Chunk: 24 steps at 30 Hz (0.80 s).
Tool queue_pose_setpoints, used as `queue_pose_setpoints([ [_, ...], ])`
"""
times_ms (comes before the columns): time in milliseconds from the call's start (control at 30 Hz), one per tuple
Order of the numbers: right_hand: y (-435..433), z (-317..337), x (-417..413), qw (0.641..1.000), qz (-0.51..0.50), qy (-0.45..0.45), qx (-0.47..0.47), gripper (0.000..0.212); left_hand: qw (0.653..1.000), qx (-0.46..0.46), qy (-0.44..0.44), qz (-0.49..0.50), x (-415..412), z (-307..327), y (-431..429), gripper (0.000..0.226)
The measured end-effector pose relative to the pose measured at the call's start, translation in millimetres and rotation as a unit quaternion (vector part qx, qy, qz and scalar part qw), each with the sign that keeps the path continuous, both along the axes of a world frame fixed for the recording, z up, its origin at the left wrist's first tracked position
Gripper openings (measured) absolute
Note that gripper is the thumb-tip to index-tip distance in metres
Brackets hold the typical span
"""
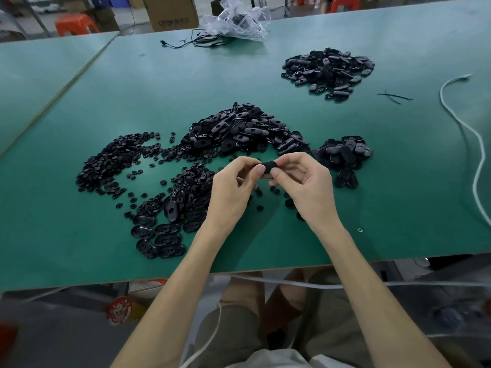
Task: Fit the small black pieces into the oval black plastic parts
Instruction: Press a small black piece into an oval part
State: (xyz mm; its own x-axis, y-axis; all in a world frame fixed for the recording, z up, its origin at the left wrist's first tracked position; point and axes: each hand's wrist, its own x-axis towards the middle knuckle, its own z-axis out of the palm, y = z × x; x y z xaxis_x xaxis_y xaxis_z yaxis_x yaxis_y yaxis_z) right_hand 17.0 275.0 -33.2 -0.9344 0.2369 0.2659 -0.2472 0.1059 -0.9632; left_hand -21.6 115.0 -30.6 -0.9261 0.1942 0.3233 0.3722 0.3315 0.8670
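Two bare hands are held close together above the near middle of the green-topped counter [159, 88]. One oval black plastic part [268, 167] is pinched between them, lifted clear of the surface. The left hand [233, 187] is clamped on the part's left end with thumb and forefinger curled. The right hand [305, 184] is clamped on the right end in the same way. Whether a small piece is seated in the held part cannot be told, since it is mostly covered by fingertips.

Stock noted on the counter:
- A wide scatter of small round black plastic pieces [111, 160] is spread to the left of the hands, with strays lying under and between the wrists.
- A large central heap of oval parts [244, 131] is piled just beyond the hands.
- A flatter group of oval parts [164, 229] is laid near the front edge, left of the left forearm.
- A smaller heap of oval parts [342, 152] is set just right of the right hand.
- A far heap of oval parts [329, 70] is kept well apart, toward the back right.

A white cord [475, 155] is draped along the right side. Thin black ties [393, 96] are seen near the far heap. A crumpled clear plastic bag [236, 19] and a black cable [196, 41] are left at the far edge. Behind the counter a brown cardboard box [170, 11] and an orange plastic stool [75, 23] are seen.
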Motion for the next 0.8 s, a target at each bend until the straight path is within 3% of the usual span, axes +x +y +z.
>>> queue_pose_setpoints([
  [300, -3.5, -0.1, 0.5, 0.994, -0.027, -0.049, 0.095, 0.015, 0.997, 0.071, -0.038, 0.020, 4.1, 5.1, -0.1, 0.009],
  [567, -6.4, 1.0, 0.8, 0.987, -0.011, -0.031, 0.155, 0.021, 0.997, 0.067, -0.024, 0.009, 1.8, 0.5, -0.7, 0.015],
  [800, -7.4, 3.1, 0.4, 0.993, -0.038, -0.036, 0.103, 0.014, 0.998, 0.047, -0.007, -0.036, -0.5, -2.7, -1.3, 0.014],
])
